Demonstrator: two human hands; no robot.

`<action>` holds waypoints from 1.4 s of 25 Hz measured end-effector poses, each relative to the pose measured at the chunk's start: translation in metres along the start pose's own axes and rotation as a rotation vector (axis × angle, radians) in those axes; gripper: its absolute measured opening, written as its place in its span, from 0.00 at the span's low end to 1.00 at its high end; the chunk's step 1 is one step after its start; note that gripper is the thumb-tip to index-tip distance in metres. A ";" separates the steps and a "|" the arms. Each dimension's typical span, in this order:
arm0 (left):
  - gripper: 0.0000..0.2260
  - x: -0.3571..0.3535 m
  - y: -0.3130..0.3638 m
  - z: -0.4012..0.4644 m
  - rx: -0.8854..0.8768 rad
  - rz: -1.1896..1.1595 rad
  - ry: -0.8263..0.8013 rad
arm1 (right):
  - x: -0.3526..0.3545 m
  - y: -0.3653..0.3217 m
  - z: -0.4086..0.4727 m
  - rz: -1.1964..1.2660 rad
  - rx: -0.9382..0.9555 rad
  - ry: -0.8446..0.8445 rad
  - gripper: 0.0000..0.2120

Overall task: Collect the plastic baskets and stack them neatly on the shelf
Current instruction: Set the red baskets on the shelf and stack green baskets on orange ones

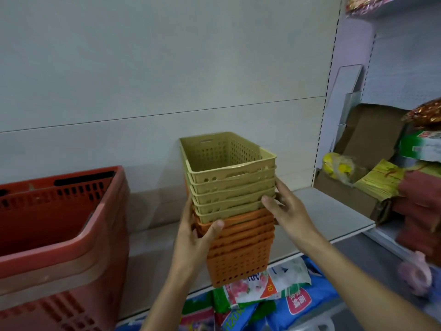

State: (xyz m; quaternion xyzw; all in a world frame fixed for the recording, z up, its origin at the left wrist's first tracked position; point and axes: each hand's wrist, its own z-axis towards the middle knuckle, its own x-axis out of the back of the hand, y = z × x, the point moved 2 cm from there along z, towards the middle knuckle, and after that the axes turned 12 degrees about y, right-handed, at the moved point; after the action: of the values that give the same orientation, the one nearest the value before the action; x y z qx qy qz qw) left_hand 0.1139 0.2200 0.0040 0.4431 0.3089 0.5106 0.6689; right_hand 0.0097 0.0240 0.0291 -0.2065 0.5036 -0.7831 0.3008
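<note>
Your left hand (195,232) hides the stack's left wall; only the thumb shows on the front, pressed where the beige baskets (226,173) meet the orange baskets (238,254). Fingers on the far side can't be seen. Your right hand (286,211) is clamped on the stack's right side, thumb at the front corner, fingers wrapped round the rims. So both hands grip the stack betw. them.

Stack: beige ones nested on top, orange ones nested below; exact count hard to tell. Top beige basket looks empty inside. Stack tilts a bit twd. you; its base overhangs the front edge of the shelf (334,211), and whether it rests on the shelf or is held just off it can't be told.

Left: red basket (59,218), big, cut off by the frame edge, sits on the same shelf; what shows of the inside looks bare.

Right, next bay: cardboard box (372,134), blurred, w/ yellow packets (377,180) beside it; contents not clear.

Below the shelf: bags (274,290) w/ print, partly hidden by the stack and your arms.
</note>
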 end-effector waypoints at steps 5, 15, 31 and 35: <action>0.36 -0.049 0.000 0.002 0.054 0.001 0.040 | 0.035 0.021 0.023 0.074 0.011 0.093 0.23; 0.33 -0.249 0.007 0.003 0.081 0.013 -0.022 | 0.213 0.062 0.103 -0.005 -0.040 0.134 0.39; 0.28 -0.321 0.039 -0.020 -0.013 0.237 -0.035 | 0.285 0.067 0.128 -0.127 -0.057 0.236 0.27; 0.20 -0.254 0.056 -0.058 -0.204 0.575 0.123 | 0.246 0.041 0.053 -0.135 0.063 0.352 0.22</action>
State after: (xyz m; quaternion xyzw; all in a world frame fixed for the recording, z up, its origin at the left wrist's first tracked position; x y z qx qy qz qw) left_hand -0.0327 -0.0025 0.0208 0.4114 0.1580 0.7329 0.5182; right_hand -0.1267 -0.1912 0.0182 -0.0902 0.5086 -0.8410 0.1612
